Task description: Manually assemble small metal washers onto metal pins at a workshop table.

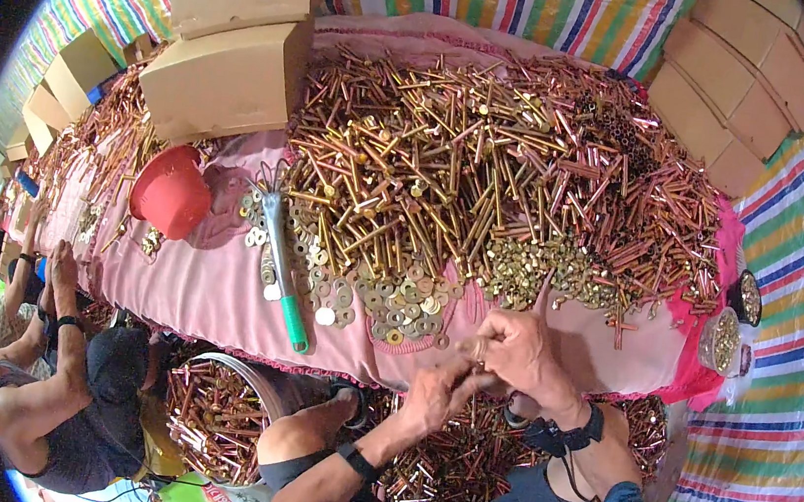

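My left hand (435, 392) and my right hand (521, 352) meet over the near edge of the pink cloth (607, 364). The fingers of both are pinched together around something small that I cannot make out. Just beyond them lies a spread of flat round washers (396, 302). A heap of small brass-coloured nuts (543, 272) sits right behind my right hand. Behind these rises a large pile of long brassy and coppery bolts (411, 168). To the left of the washers rests a hand rake with a green handle (293, 323), its prongs pointing away from me.
A red plastic bowl (172, 193) lies tipped on the cloth, before stacked cardboard boxes (218, 81). More boxes (739, 81) stand far right, near cups of small parts (721, 339). Below the edge, a bucket of bolts (214, 418) stands by my legs. Another person (48, 399) sits at left.
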A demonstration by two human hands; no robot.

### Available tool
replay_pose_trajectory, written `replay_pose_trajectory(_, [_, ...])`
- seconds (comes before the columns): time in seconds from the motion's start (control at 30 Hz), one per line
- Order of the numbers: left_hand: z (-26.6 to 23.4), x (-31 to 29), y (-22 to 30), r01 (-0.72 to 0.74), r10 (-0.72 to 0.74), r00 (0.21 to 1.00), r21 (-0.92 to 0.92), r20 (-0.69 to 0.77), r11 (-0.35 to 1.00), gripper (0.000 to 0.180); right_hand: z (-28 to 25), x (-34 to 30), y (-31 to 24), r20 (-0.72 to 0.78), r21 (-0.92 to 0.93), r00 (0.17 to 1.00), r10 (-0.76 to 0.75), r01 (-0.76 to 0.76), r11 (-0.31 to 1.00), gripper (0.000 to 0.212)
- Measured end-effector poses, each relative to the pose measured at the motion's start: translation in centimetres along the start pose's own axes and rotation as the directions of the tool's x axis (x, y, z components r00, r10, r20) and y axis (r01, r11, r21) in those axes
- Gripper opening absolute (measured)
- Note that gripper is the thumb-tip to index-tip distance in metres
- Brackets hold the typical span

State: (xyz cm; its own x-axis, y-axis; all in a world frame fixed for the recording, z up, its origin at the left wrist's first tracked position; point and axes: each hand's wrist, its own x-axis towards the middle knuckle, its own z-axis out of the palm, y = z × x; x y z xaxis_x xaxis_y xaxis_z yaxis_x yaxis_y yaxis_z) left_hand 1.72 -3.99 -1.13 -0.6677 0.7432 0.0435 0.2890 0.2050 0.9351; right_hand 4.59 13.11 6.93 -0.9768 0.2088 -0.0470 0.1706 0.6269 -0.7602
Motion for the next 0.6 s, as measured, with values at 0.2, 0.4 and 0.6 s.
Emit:
replay_pose_trajectory(0.2, [-0.6, -1.1, 0.2, -0.041, 0.050, 0.974, -0.048, 0.220, 0.998, 0.035, 3.7, 5.8, 3.4, -0.141, -0.136, 0.989, -0.030, 0.011, 0.991, 0.022])
replay_pose_trajectory(0.4, [-2.3, -1.3, 0.3, 0.095, -0.097, 0.994, -0.039, -0.055, 0.995, 0.026, 7.0, 9.4, 2.7, -0.189, -0.346, 0.982, -0.032, -0.036, 0.938, 0.034])
replay_pose_trajectory(0.6, [-2.7, -0.5, -0.2, 0.199, -0.275, 0.927, -0.288, -0.254, 0.937, 0.033, 3.9, 9.4, 1.7, -0.035, -0.155, 0.996, 0.079, -0.084, 0.984, 0.029])
